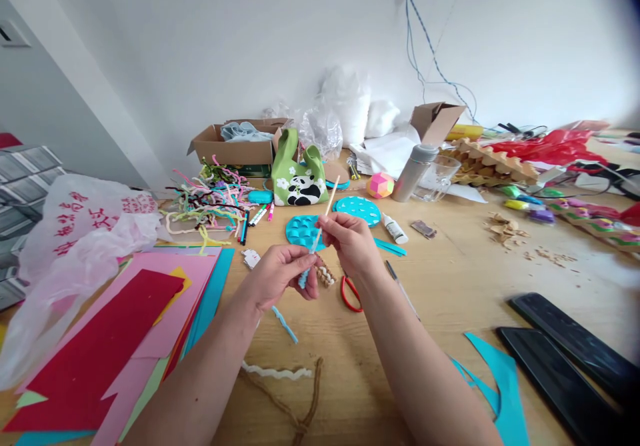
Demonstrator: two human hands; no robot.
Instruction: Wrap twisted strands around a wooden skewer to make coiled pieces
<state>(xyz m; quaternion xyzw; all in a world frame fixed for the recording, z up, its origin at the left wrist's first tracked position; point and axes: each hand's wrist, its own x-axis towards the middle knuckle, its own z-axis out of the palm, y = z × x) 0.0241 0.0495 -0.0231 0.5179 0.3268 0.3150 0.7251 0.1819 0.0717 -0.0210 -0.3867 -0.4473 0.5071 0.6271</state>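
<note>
L hand (286,270) has thumb + fingers pinching a fuzzy light-blue strip (303,279) at the low end of a thin pale stick (331,199). R hand (351,241) pinches the stick higher up, thumb n index pressed tog. Stick's held tilted over the table (450,266), top leaning R. Red scissors (351,295) lie nr R wrist, bumpy blue disc (296,231) just past the hands, btw.

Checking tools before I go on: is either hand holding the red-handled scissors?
No, the left hand and right hand both hold a thin stick, and the scissors lie on the table.
</note>
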